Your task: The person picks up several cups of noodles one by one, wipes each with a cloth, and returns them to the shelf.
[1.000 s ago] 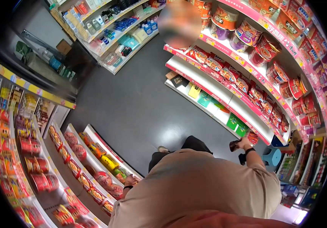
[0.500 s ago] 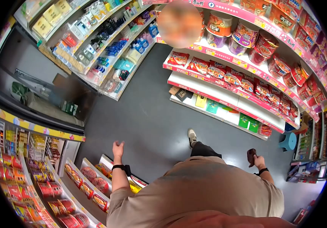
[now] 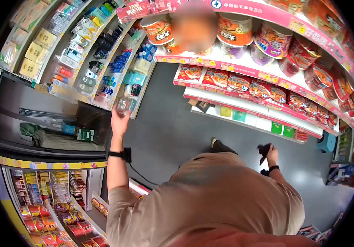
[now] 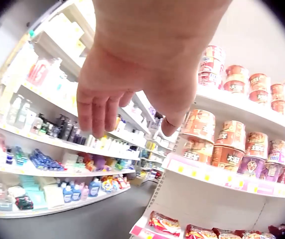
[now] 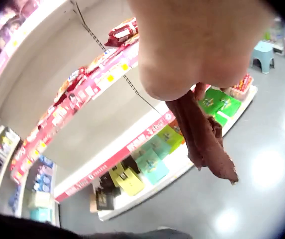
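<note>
In the head view my left hand (image 3: pixel 120 120) reaches forward over the floor, in front of the toiletries shelf. The left wrist view shows that hand (image 4: pixel 132 84) with fingers relaxed and apart and nothing held; shelves lie beyond it. My right hand (image 3: pixel 272 155) is out to the right, gripping a dark brown crumpled cloth-like item (image 3: pixel 263 152). In the right wrist view that brown item (image 5: pixel 202 137) hangs down from the right hand (image 5: pixel 197 50), whose fingers are mostly hidden behind the palm.
Noodle shelves (image 3: pixel 263 74) with tubs and red packets stand ahead and right. Toiletries shelves (image 3: pixel 137 96) are ahead left, beside a dark cabinet (image 3: pixel 53 155) holding a green bag. Lower left, more packet shelves stand. A blue stool (image 3: pixel 327 142) is at far right.
My left hand has moved from beside the lower left shelves forward toward the toiletries shelves. The view has turned left and advanced. The brown item stays in my right hand.
</note>
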A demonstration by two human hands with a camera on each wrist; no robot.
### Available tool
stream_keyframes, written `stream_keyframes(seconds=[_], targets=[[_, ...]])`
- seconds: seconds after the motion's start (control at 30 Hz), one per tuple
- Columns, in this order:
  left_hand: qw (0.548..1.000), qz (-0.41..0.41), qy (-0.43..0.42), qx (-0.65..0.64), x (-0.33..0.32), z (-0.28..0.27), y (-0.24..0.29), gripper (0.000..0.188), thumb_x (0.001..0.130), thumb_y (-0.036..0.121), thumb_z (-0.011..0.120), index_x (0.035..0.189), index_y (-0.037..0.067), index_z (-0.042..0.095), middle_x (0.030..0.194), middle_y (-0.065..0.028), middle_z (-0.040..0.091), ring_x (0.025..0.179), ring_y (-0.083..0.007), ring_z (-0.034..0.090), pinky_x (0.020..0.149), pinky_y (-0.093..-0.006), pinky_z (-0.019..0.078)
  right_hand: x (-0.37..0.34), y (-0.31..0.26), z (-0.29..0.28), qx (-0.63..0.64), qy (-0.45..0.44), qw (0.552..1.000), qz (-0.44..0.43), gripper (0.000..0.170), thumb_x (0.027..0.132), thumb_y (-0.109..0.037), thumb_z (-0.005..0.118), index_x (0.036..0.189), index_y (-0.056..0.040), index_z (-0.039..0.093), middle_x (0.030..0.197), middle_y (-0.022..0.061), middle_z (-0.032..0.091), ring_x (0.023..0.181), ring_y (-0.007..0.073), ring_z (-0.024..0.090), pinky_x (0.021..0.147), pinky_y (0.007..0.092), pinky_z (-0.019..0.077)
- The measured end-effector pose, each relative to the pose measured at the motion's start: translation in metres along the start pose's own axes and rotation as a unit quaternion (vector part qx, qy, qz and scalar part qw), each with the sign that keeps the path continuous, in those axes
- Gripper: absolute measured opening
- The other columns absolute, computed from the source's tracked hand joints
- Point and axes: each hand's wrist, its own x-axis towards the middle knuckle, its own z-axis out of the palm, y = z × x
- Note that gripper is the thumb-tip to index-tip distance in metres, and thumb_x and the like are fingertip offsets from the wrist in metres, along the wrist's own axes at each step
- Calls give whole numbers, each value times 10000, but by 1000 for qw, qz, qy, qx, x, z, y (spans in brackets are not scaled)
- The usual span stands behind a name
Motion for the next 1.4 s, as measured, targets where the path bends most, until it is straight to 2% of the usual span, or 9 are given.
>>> stream_keyframes(seconds=[0.2, 0.33, 0.5, 0.63, 0.77, 0.93, 1.03, 1.13, 1.4], targets=[[979, 165, -6, -120, 86, 39, 73, 909, 740, 324, 873, 1456, -18, 428, 1274, -201, 597, 1137, -298, 617, 943, -390, 517, 35, -86, -22, 249, 117, 961, 27, 563, 1069, -420, 433, 1131, 86, 671, 1039, 297, 697, 982, 398, 679, 883, 429, 508], [967, 221, -31, -122, 122, 43, 148, 1085, 690, 333, 916, 1520, -4, 302, 1439, -231, 443, 1276, -328, 521, 1011, -420, 486, 27, -134, -40, 534, 84, 836, 94, 583, 1080, -449, 421, 1246, 74, 617, 1168, 169, 693, 1010, 239, 648, 908, 362, 512], [919, 302, -77, -241, 195, 67, 191, 1288, 652, 343, 945, 1563, -6, 105, 1553, -276, 246, 1411, -402, 366, 1151, -480, 353, -47, -223, -102, 758, -20, 642, 113, 609, 1034, -537, 483, 1373, -31, 509, 1327, 135, 601, 1235, 282, 576, 995, 438, 496], [858, 387, -45, -335, 257, 99, 214, 1225, 642, 301, 953, 1526, -35, 174, 1518, -271, 330, 1393, -353, 404, 1150, -466, 366, -120, -230, -113, 754, -38, 650, 87, 639, 1013, -559, 514, 1414, -64, 482, 1356, 110, 576, 1252, 264, 549, 1064, 418, 422], [769, 402, -220, -445, 267, 80, 248, 918, 670, 155, 933, 1391, -2, 387, 1374, -160, 528, 1275, -252, 536, 1080, -389, 444, -203, -281, -144, 744, 57, 661, 73, 695, 1004, -583, 508, 1485, -91, 402, 1470, 91, 473, 1372, 251, 424, 1107, 480, 365], [768, 507, -119, -373, 287, 106, 252, 739, 660, 94, 935, 1243, -16, 494, 1186, -148, 651, 1066, -217, 672, 913, -357, 572, -274, -325, -146, 733, 180, 655, -7, 715, 1025, -569, 461, 1556, -121, 294, 1594, 101, 311, 1492, 289, 262, 1189, 564, 244], [782, 424, -186, -416, 288, 107, 252, 762, 601, 332, 975, 1121, -33, 554, 1143, -176, 632, 1047, -244, 666, 882, -375, 558, -294, -359, -157, 710, 212, 664, -96, 748, 1025, -579, 442, 1559, -84, 275, 1597, 119, 308, 1496, 291, 254, 1218, 528, 180], [759, 493, -107, -412, 300, 121, 254, 762, 681, 136, 937, 1245, -10, 445, 1152, -151, 631, 1025, -219, 682, 876, -329, 584, -306, -364, -165, 693, 246, 659, -156, 767, 1039, -570, 399, 1582, -61, 214, 1622, 133, 274, 1514, 302, 219, 1230, 517, 134], [751, 480, -34, -452, 295, 129, 254, 853, 658, 220, 957, 1264, -5, 400, 1218, -153, 527, 1122, -248, 576, 970, -370, 484, -332, -389, -177, 725, 244, 599, -237, 692, 1066, -504, 372, 1592, -85, 208, 1635, 122, 253, 1509, 297, 233, 1236, 495, 141]])
